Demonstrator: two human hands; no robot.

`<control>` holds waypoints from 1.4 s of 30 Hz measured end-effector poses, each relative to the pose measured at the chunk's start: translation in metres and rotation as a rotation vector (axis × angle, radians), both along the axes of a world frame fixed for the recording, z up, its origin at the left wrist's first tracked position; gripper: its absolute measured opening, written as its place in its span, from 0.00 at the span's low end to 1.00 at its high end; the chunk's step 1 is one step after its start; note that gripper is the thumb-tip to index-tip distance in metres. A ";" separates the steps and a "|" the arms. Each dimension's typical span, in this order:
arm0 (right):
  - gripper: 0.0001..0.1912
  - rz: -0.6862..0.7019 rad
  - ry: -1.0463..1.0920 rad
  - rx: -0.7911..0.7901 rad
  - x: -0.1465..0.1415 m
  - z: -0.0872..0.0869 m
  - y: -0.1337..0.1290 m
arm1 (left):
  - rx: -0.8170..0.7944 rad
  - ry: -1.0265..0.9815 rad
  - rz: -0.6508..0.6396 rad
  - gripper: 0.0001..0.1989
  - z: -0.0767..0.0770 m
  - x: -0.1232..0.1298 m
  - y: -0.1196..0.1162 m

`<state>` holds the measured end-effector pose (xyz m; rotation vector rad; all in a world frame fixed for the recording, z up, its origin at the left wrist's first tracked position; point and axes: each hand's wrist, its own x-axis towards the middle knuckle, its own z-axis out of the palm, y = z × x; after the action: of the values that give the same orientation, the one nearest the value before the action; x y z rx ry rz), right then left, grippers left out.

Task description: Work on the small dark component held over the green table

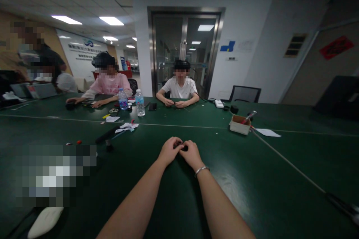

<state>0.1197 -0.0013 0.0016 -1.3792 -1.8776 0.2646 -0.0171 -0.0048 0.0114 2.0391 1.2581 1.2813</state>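
Both my hands meet over the middle of the dark green table [241,164]. My left hand [169,151] has its fingers curled, with the fingertips touching a small dark object [184,148] between the hands. From the other side my right hand [192,153], below a silver bracelet on the wrist, closes its fingers on the same dark object. The fingers hide most of it, so its shape cannot be made out.
An open box [240,127] with pens lies to the right, beside white paper [268,133]. Two bottles [140,103] stand at the left back, near a black phone [152,106]. People sit across the table. A cable crosses the right side.
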 end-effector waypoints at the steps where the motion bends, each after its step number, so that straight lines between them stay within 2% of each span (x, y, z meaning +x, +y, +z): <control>1: 0.02 -0.007 -0.011 0.007 -0.001 0.000 0.000 | -0.001 -0.005 0.001 0.09 -0.001 0.000 0.000; 6: 0.05 -0.027 -0.037 0.028 -0.002 -0.001 -0.002 | -0.005 -0.022 -0.012 0.10 -0.003 -0.002 -0.001; 12: 0.09 -0.029 0.009 0.057 -0.001 -0.003 -0.003 | -0.114 -0.229 -0.194 0.13 -0.007 -0.003 0.003; 16: 0.10 -0.044 0.003 0.049 -0.002 -0.007 -0.005 | -0.135 -0.290 -0.120 0.10 -0.010 -0.001 -0.002; 19: 0.08 -0.052 -0.009 0.038 -0.002 -0.008 -0.011 | -0.132 -0.289 -0.071 0.13 -0.010 -0.001 -0.010; 22: 0.08 -0.053 -0.004 0.027 -0.002 -0.006 -0.017 | -0.145 -0.309 -0.140 0.19 -0.009 -0.001 -0.017; 26: 0.12 -0.054 0.017 -0.001 -0.002 -0.003 -0.020 | -0.143 -0.291 -0.205 0.17 -0.007 -0.004 -0.021; 42: 0.08 -0.094 0.002 -0.018 -0.009 0.000 -0.034 | -0.118 -0.213 0.019 0.09 -0.010 -0.003 -0.022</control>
<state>0.1105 -0.0349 0.0020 -1.4746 -1.8070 0.2364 -0.0199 -0.0268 0.0014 1.7623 1.2259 1.3586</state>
